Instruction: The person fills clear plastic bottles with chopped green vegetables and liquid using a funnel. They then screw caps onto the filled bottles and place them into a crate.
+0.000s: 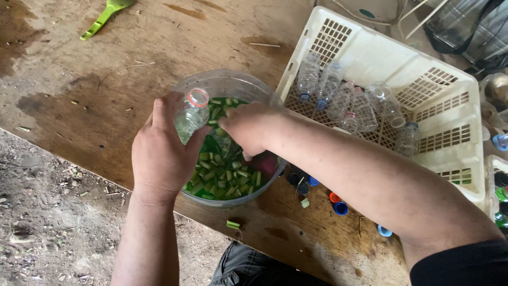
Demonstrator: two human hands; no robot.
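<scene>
**Small bottle held over a bowl of cut green pieces**

The wooden table [174,37] carries everything, damp in patches. On its right side stands one white plastic crate [450,100] with slotted walls; inside it lie about seven clear empty bottles [365,108], several already capped in blue. One clear round bowl [233,85] sits at the table's near edge, part-filled with short green stalk pieces [225,180] in water.

The left hand [161,153] is closed around one small clear bottle [191,114], held tilted over the bowl with its orange-ringed mouth open. It is likely light, thin-walled and easily dented, and probably slippery when wet, so a grip around the body, as here, suits it best. The right hand [251,127] is curled, fingertips bunched near the bottle's mouth; what it pinches I cannot tell.

About six loose caps [338,204], blue and orange, lie beside the bowl. One green scoop [106,16] rests at the far edge.
</scene>
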